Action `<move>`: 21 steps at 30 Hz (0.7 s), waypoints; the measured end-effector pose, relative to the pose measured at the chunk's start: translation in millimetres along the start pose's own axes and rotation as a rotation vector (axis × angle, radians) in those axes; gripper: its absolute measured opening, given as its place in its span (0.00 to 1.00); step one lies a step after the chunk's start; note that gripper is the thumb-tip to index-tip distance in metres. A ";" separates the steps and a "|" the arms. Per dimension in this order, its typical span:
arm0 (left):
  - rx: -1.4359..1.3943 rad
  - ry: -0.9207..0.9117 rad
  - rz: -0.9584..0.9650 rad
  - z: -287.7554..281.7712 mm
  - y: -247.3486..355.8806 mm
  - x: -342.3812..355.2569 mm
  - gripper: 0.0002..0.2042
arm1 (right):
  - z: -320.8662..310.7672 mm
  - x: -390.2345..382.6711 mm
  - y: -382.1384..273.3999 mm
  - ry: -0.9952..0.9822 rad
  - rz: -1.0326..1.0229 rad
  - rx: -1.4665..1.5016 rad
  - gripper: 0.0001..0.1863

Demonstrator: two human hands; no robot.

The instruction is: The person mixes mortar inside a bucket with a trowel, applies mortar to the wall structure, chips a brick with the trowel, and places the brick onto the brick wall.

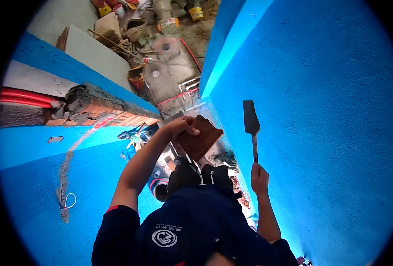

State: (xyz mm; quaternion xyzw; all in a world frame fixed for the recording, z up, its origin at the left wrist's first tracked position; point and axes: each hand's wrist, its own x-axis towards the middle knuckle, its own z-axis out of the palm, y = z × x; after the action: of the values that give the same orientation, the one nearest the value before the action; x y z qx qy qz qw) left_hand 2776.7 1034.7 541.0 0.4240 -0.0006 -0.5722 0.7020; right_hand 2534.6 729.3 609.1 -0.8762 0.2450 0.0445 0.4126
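My left hand (178, 127) is closed on a broken piece of reddish-brown brick (200, 141), thumb across its face. The piece is flat, with a jagged edge at its upper right. On the other side, my right hand (259, 178) grips the handle of a bricklayer's trowel (251, 119). Its long grey blade points up and away from me, in front of the blue wall. Brick and trowel are apart from each other.
A blue wall (329, 111) rises close on my right. At left, a wall end shows exposed brickwork (116, 111) and red conduits (25, 97). Beyond are two round fans (157, 74), sacks (134, 29) and buckets (196, 13). A dark bucket (161, 191) stands near my legs.
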 end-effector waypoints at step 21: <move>-0.394 0.101 0.040 6.7 -48.0 -58.5 0.15 | -8.9 5.6 55.6 -0.312 -0.053 -0.411 0.29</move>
State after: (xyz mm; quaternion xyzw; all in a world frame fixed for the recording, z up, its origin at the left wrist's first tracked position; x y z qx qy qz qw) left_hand 2714.6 1078.5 545.0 0.3064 0.1382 -0.5254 0.7817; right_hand 2512.6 690.5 574.4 -0.9303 0.1412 0.2172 0.2596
